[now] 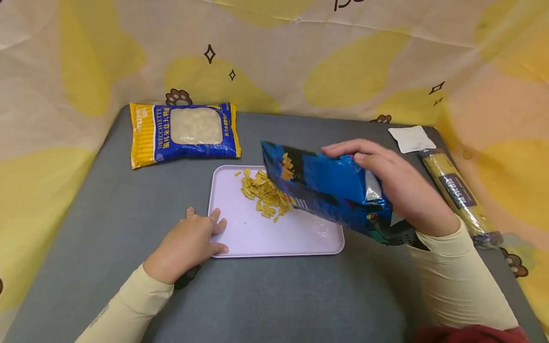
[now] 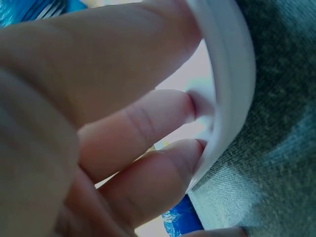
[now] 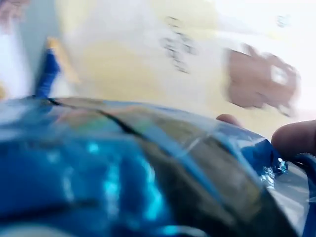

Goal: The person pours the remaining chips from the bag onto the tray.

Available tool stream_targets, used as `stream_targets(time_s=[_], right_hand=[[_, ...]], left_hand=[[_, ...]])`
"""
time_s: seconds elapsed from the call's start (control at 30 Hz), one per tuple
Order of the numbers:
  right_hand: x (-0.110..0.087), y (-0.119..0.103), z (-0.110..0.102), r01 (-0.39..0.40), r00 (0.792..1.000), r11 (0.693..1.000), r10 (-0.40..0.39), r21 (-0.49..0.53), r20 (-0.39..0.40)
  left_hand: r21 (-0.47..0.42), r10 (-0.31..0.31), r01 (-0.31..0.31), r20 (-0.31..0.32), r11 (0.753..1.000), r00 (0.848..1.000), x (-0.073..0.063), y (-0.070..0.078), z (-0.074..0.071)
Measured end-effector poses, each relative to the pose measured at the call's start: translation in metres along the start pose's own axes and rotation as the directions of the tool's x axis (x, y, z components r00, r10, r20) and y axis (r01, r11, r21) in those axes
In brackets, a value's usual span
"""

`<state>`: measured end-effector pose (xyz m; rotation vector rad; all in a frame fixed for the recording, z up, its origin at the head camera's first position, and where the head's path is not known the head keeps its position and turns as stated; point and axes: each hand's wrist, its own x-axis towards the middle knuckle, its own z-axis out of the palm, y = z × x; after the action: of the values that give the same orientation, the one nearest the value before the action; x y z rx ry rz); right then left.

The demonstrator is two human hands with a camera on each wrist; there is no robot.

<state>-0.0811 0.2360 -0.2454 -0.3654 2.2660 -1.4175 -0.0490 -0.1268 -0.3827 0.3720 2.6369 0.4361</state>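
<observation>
My right hand (image 1: 390, 174) grips a glossy blue packet (image 1: 339, 176) from its right end. The packet is tilted over the tray, its far end pointing left and a picture of golden pieces printed on it. In the right wrist view the shiny film of the packet (image 3: 98, 173) fills the lower half. A heap of short, ridged yellow-brown pieces (image 1: 266, 193) lies on the pale lilac tray (image 1: 240, 238), partly behind the packet. My left hand (image 1: 188, 243) rests on the tray's left end, fingers spread. In the left wrist view, fingertips press inside the tray's rim (image 2: 229, 74).
A blue and yellow bag of orecchiette (image 1: 195, 128) lies at the back left of the grey table (image 1: 266, 300). At the right are a long clear pack of yellow pasta (image 1: 459, 190) and a small white packet (image 1: 411, 139). A patterned cloth (image 1: 274, 57) hangs behind the table.
</observation>
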Motion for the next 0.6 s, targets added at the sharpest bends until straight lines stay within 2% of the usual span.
stream_targets(time_s=[0.13,0.27,0.4,0.6], right_hand=[[0.011,0.012,0.009,-0.048,0.998,0.999,0.048,-0.007,0.026],[0.015,0.02,0.012,-0.082,0.997,0.996,0.081,-0.018,-0.017],[0.015,0.023,0.015,-0.006,1.0,0.998,0.006,-0.061,0.01],[0.005,0.021,0.015,0.074,0.995,0.99,-0.081,0.117,0.057]], left_hand=[[0.0,0.0,0.0,0.002,1.0,1.0,-0.001,-0.001,0.0],[0.006,0.013,-0.013,-0.012,1.0,1.0,0.0,-0.002,0.0],[0.001,0.021,-0.021,-0.021,1.0,1.0,0.0,-0.002,0.0],[0.011,0.031,-0.03,-0.025,0.999,0.999,-0.001,-0.001,0.001]])
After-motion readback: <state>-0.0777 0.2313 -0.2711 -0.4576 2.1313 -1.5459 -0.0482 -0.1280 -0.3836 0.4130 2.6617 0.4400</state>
